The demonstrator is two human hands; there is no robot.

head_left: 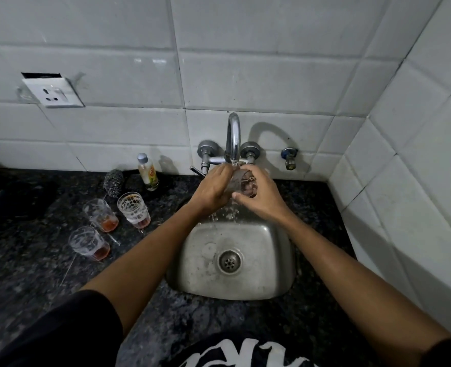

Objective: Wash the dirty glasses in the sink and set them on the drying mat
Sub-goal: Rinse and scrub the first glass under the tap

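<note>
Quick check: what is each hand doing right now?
Left hand: grips the glass under the running tap.
Right hand: fingers curled round the same glass.

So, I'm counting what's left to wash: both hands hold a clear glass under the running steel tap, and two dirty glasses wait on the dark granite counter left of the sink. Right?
Not quite: the head view shows three dirty clear glasses waiting, not two. The rest stands.

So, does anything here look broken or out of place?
Yes. The wall socket hangs crooked, with a dark gap above its plate, so it looks loose from the tile. Three glasses on the counter still hold reddish dregs, but that fits the washing.
</note>
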